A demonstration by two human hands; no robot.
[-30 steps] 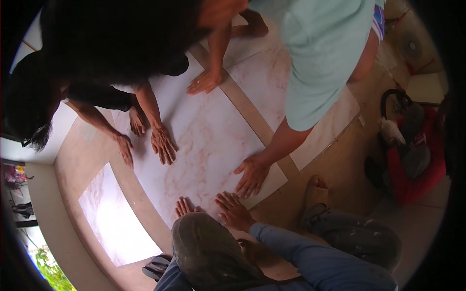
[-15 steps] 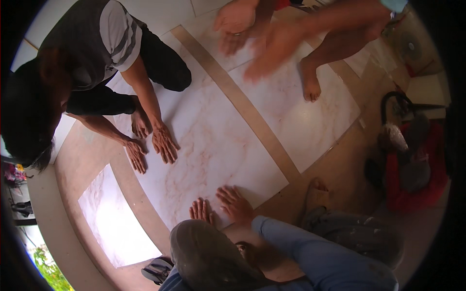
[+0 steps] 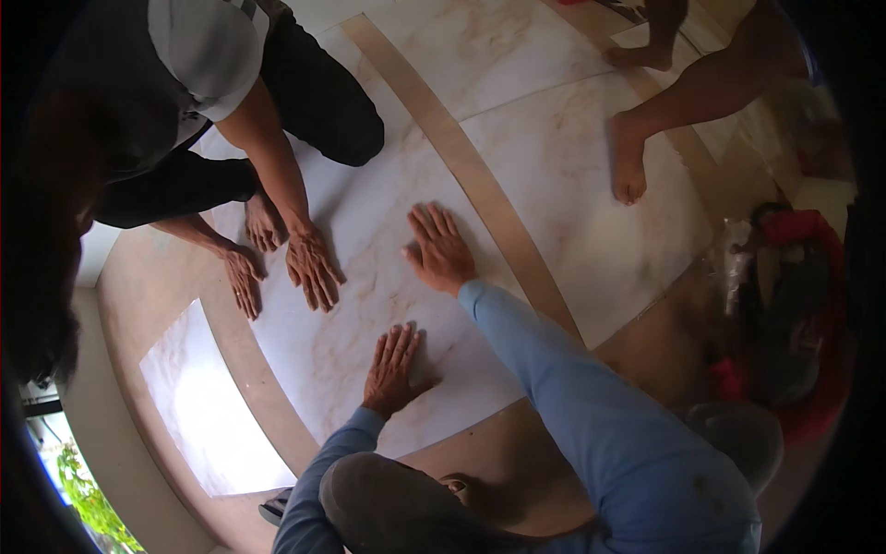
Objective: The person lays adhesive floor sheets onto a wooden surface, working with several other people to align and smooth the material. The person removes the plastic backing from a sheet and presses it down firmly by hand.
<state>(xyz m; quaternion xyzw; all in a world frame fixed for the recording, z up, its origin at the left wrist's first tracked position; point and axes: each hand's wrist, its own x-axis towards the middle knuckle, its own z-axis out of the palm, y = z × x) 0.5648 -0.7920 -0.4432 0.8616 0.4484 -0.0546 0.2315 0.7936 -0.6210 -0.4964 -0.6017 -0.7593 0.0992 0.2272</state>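
Note:
Both my hands rest flat on a large white sheet (image 3: 369,212) with a pinkish-brown marble pattern, laid on the brown floor. My left hand (image 3: 393,371) lies near its close end with the fingers pointing away and the thumb spread. Farther out, toward the sheet's right edge, my right hand (image 3: 440,249) is open with fingers apart. To the left, a crouching co-worker's hands (image 3: 314,268) press on the same sheet's left edge. Neither of my hands grips anything.
A bare floor strip (image 3: 452,166) separates this sheet from another marble-patterned sheet (image 3: 609,249), where a second person's bare foot (image 3: 629,166) stands. A smaller sheet piece (image 3: 212,406) lies at the left. A red and dark bundle (image 3: 794,314) sits at the right.
My hands have slid forward from the sheet's close edge, the right one farther. The second person's arms have left the view above the far sheet. The crouching co-worker's hands have barely shifted.

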